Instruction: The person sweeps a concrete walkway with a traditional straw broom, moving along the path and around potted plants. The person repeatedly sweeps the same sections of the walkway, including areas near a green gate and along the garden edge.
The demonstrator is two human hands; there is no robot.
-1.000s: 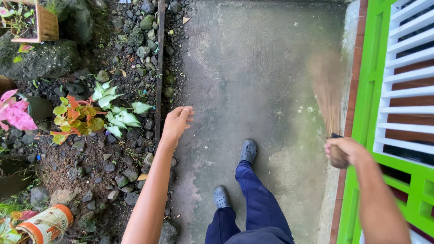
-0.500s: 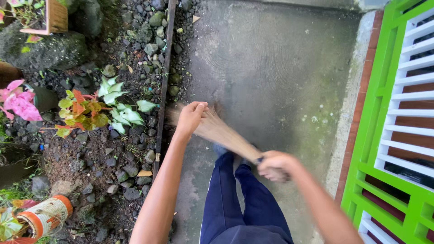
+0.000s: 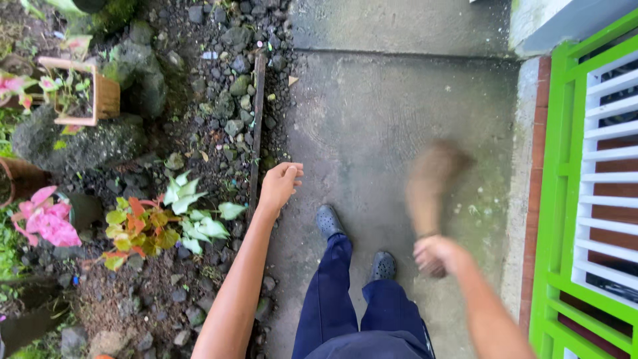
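Your right hand (image 3: 435,256) grips the broom (image 3: 428,189); its bristles extend forward from the hand over the concrete path (image 3: 372,113). Your left hand (image 3: 279,185) hangs empty, fingers loosely curled.

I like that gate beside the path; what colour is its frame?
Bright green, with white slats inside: the gate shows clearly at the right edge of the head view.

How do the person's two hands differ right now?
The right hand is closed around a short broom; the left hand holds nothing, fingers loosely curled. The right hand is motion-blurred, the left hand sharp. The left hand hangs over the path's edge by the gravel bed; the right hand is nearer the green gate. Both are bare.
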